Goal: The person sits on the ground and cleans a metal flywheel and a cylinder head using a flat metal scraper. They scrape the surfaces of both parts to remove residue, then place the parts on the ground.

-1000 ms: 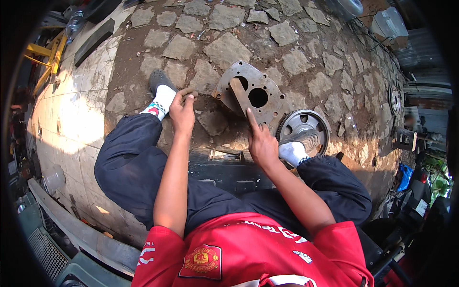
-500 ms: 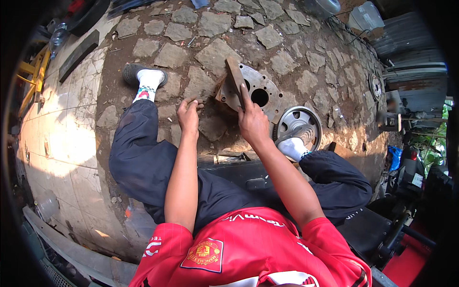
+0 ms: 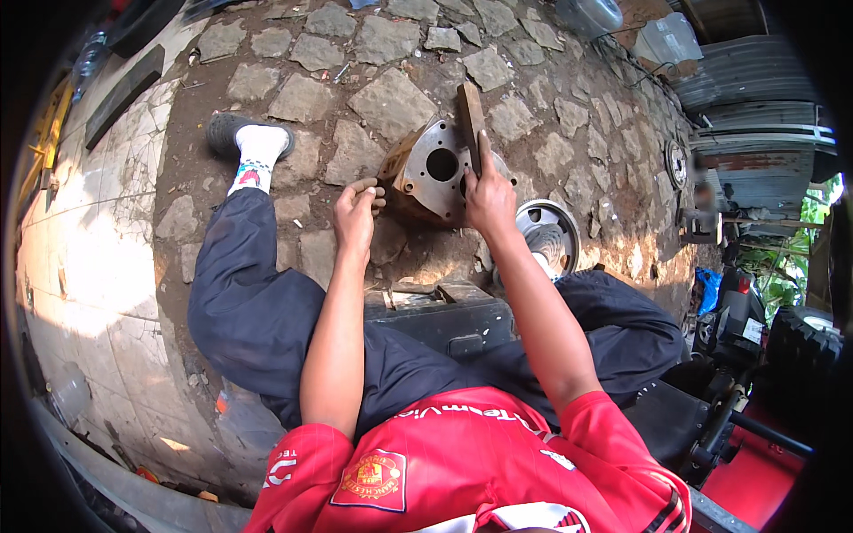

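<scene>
A metal housing (image 3: 419,188) with a flat grey face, a round bore and several bolt holes sits on the ground ahead of me, its sides rusty brown. My right hand (image 3: 488,197) grips a long flat brown bar (image 3: 472,115), which lies across the right part of that face, index finger stretched along it. The bar covers part of the face, including a second hole. My left hand (image 3: 356,213) is beside the housing's left side, fingers loosely bent and apart, nothing visible in them. Whether its fingertips touch the housing I cannot tell.
A toothed flywheel (image 3: 569,233) lies at the right, partly under my foot. Between my legs stands a dark box (image 3: 444,320). Rough paving stones (image 3: 391,102) surround the housing, with pale tiles (image 3: 98,266) at the left. A dark plank (image 3: 124,98) lies on the tiles.
The bar has moved from the housing's left part to its right part with my right hand. My left hand has come close to the housing's side. The whole view has shifted slightly.
</scene>
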`<control>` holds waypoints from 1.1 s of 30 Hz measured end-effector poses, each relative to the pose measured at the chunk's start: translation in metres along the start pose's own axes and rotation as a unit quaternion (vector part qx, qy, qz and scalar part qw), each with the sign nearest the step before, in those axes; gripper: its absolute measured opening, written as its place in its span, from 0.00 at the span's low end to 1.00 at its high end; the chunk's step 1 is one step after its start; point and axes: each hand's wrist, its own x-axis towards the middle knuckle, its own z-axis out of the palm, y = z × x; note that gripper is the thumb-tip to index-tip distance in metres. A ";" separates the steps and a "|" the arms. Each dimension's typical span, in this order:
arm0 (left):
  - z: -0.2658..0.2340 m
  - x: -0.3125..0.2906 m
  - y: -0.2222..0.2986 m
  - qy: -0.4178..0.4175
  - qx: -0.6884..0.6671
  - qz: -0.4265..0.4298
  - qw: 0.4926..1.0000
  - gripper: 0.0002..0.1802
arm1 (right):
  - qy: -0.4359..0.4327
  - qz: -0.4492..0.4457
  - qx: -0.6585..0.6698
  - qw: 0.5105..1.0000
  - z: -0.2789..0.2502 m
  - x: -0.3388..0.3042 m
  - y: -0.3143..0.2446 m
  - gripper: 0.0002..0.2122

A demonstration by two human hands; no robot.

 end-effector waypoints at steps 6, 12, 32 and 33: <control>0.005 0.008 0.001 0.002 -0.023 -0.012 1.000 0.13 | -0.003 0.005 0.036 0.999 -0.020 -0.096 0.066 0.39; 0.017 0.002 0.007 0.005 -0.035 0.002 0.999 0.12 | 0.012 0.037 0.039 0.998 -0.011 -0.075 0.049 0.38; 0.007 0.003 -0.002 -0.005 -0.027 -0.013 1.000 0.12 | -0.012 -0.002 0.085 0.996 0.014 -0.031 0.005 0.37; 0.007 0.007 -0.005 -0.009 -0.016 -0.007 1.000 0.12 | -0.031 -0.015 0.063 0.997 0.004 -0.032 0.001 0.37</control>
